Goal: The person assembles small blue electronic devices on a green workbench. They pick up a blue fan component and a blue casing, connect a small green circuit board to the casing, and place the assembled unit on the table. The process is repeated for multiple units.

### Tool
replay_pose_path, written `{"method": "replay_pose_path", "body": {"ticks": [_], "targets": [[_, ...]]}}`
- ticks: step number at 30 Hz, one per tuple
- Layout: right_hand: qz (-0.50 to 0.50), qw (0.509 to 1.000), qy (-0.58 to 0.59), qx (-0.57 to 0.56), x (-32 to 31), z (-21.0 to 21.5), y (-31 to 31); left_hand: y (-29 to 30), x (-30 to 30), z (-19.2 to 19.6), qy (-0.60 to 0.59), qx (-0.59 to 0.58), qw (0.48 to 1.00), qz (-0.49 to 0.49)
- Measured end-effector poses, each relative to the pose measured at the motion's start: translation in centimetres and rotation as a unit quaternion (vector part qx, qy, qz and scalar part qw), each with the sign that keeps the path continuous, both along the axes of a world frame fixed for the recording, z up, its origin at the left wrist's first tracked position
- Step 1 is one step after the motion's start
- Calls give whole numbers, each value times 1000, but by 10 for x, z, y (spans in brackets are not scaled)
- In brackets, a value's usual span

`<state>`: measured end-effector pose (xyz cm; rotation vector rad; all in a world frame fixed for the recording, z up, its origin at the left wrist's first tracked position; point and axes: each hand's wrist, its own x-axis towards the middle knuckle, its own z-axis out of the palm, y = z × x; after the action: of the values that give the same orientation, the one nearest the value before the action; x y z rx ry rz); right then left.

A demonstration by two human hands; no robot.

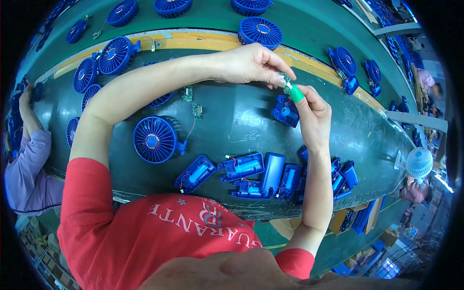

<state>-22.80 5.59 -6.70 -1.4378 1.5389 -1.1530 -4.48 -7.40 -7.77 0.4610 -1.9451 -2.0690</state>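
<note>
Over the far side of the bench, my left hand (244, 65) pinches a small green circuit board (286, 76) between thumb and fingers. My right hand (315, 113) meets it there, its fingers closed at the board's near end. A green cover (296, 93) sits on the right thumb. Something small and whitish shows between the two sets of fingertips, too small to name. Just below the hands lies an opened blue fan handle (285, 111) with a blue cylinder inside. A blue fan head (261, 33) rests beyond my left hand.
Another fan head (153, 140) lies wired to a circuit board (197, 111). Several blue handle shells (195, 174) with cylinders line the near edge. A yellow rail (193, 39) borders a green belt (203, 21) carrying more fans. A co-worker's arm (31, 113) is at left; a white fan (419, 162) stands right.
</note>
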Motion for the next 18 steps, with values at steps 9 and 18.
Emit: {"method": "replay_pose_path", "body": {"ticks": [9,18], "targets": [[13,999,-29,24,-1,0,-1,0,0,-2,14,23,1000,-3],[30,999,3,10,4,7,2,1,0,0,2,17,1000,-22]]}}
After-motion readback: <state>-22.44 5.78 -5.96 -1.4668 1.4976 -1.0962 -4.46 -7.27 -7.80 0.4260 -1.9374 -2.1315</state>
